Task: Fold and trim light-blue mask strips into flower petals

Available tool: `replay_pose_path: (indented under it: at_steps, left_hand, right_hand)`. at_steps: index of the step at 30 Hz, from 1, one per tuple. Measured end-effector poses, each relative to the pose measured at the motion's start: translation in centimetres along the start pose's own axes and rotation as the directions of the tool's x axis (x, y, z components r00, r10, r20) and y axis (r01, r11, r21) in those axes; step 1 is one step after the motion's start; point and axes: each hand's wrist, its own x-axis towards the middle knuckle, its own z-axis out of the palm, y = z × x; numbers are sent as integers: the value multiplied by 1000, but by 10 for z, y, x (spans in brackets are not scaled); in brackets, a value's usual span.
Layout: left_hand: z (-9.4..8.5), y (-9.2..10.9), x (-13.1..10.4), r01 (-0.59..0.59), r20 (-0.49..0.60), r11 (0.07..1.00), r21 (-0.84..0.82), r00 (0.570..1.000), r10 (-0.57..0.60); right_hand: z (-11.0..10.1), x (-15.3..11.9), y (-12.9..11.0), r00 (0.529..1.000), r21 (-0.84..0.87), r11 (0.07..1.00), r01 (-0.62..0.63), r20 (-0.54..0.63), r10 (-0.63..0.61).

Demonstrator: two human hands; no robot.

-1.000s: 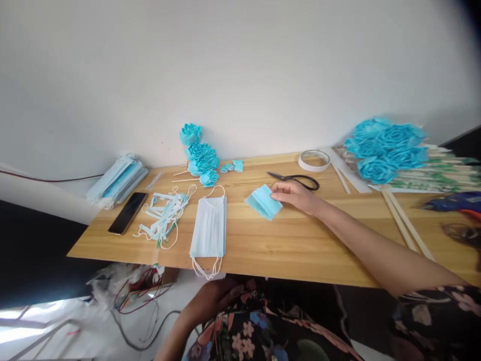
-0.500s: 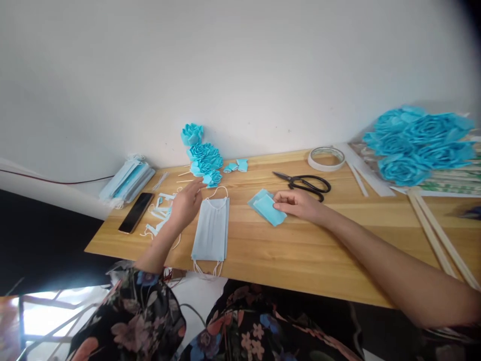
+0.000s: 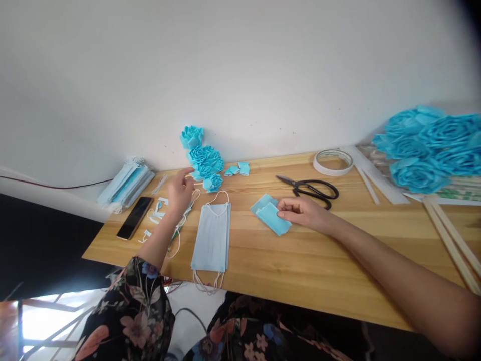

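Reader: Head view. State the progress.

Guide: Formed blue flowers (image 3: 206, 160) stand grouped at the far left of centre; a larger flower bundle (image 3: 419, 173) lies at the far right. Small blue pieces (image 3: 233, 171) lie just right of the first group. The flat masks (image 3: 211, 238) near the centre have their ear loops attached; so do those in the mask stack (image 3: 127, 183) at left. These are uncut, as far as can be judged.

Reader: Right hand position?

Guide: The right hand (image 3: 306, 213) reaches in from the right, forearm low over the tabletop (image 3: 263, 265). Its grip pinches the blue sheets (image 3: 274, 216), thumb on the near side. The sheets overlap right of the flat masks, on the near side of the scissors (image 3: 295, 184).

Reader: Left hand position?

Guide: The left hand (image 3: 179, 195) extends from the near left, fingers partly curled, fingertips beside the grouped flowers. Contact, and whether its grip contains anything, cannot be determined.
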Motion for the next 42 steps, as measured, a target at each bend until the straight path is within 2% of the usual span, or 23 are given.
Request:
replay_pose_path:
  at_steps: [3, 4, 7, 9, 13, 16, 19, 21, 23, 25, 28, 30, 34, 35, 38, 42]
  left_hand:
    - [-2, 5, 12, 0, -140, 999, -52, 990, -7]
    - [-2, 7, 16, 1, -149, 998, -64, 989, -11]
    - [-1, 11, 25, 49, -80, 996, -78, 995, -55]
    - [0, 12, 32, 57, -103, 995, -84, 992, -66]
    - [-2, 10, 57, -71, -251, 990, -121, 967, 39]
    - [-5, 14, 71, -99, -190, 983, -155, 979, 69]
    - [-3, 33, 63, -145, -175, 982, -124, 977, 123]
    - [3, 50, 50, -212, -108, 976, -49, 973, 206]
    - [15, 64, 40, -266, 85, 962, 65, 962, 260]
    - [30, 72, 38, -283, 242, 943, 178, 941, 236]
    - [48, 75, 45, -245, 340, 927, 283, 930, 142]
    - [53, 76, 47, -281, 404, 915, 291, 903, 149]
    - [48, 83, 42, -384, 633, 901, 201, 753, 180]
    - [46, 85, 39, -370, 649, 911, 180, 741, 173]
    - [37, 89, 24, -242, 584, 969, 52, 794, 167]
    - [30, 87, -8, -62, 601, 973, -222, 777, 186]
  right_hand:
    - [0, 0, 1, 1000, 0, 1000, -7, 8, 7]
    - [0, 0, 1, 1000, 0, 1000, -7, 8, 7]
    - [-1, 0, 2, 1000, 1, 1000, -5, 9, 5]
    - [-1, 0, 2, 1000, 4, 1000, -1, 21, 1]
    - [-2, 0, 5, 1000, -9, 1000, 8, 29, -7]
    - [-2, 1, 7, 1000, -21, 1000, 9, 20, -9]
    - [-2, 2, 9, 1000, -7, 1000, 14, 28, -14]
    - [-1, 1, 9, 999, 16, 1000, 15, 36, -16]
    - [-1, 1, 8, 999, 36, 999, 14, 31, -16]
    - [-1, 0, 6, 1000, 39, 999, 16, 15, -17]
    - [-1, 1, 5, 1000, 32, 999, 25, 2, -25]
    - [-1, 1, 5, 999, 46, 999, 27, 17, -28]
    - [0, 1, 4, 999, 75, 997, 31, 29, -34]
    - [0, 1, 3, 999, 81, 996, 35, 26, -37]
    - [1, 0, -1, 999, 84, 995, 47, 24, -49]
    - [1, -3, -7, 998, 87, 994, 58, 24, -61]
